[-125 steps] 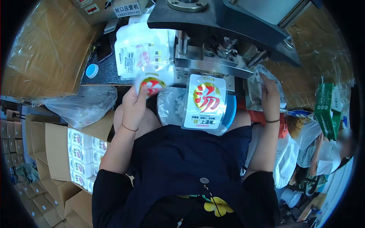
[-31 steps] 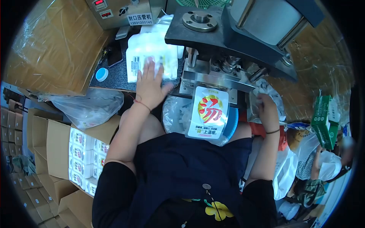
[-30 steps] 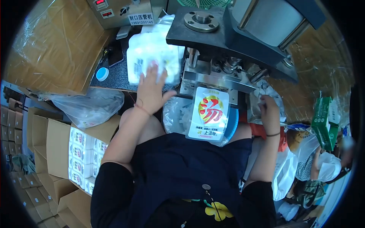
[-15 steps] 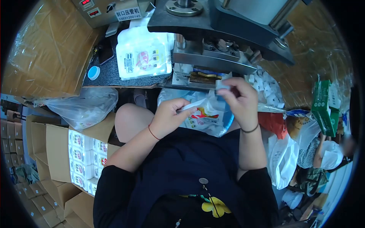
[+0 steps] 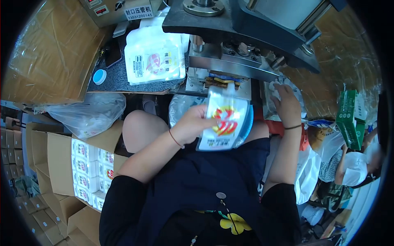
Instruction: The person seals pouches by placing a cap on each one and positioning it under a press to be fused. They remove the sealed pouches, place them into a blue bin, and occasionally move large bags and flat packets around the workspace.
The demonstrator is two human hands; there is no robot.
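Observation:
My left hand (image 5: 192, 123) is closed on a white printed pouch (image 5: 225, 123), thumb across its front. Red and yellow print faces up, and a narrow pale neck stands at its top edge. The pouch is just in front of a metal press (image 5: 230, 67). Off to the right, my right hand (image 5: 288, 104) is over a heap of small white pieces (image 5: 298, 95), fingers apart and pointing down into them. The fingertips are partly lost among the pieces. More plastic and a blue-edged bag (image 5: 248, 127) show behind the pouch, over my lap.
A stack of flat printed pouches (image 5: 154, 61) lies on the dark bench, beside a blue-topped cap (image 5: 99, 76) and a phone (image 5: 113, 57). An open carton (image 5: 61, 164) of packed pouches stands at left. A green box (image 5: 349, 119) and another person's arm are at right.
My right hand has moved right, from beside the pouch to the white pieces. My left hand has turned the pouch so its printed front faces me.

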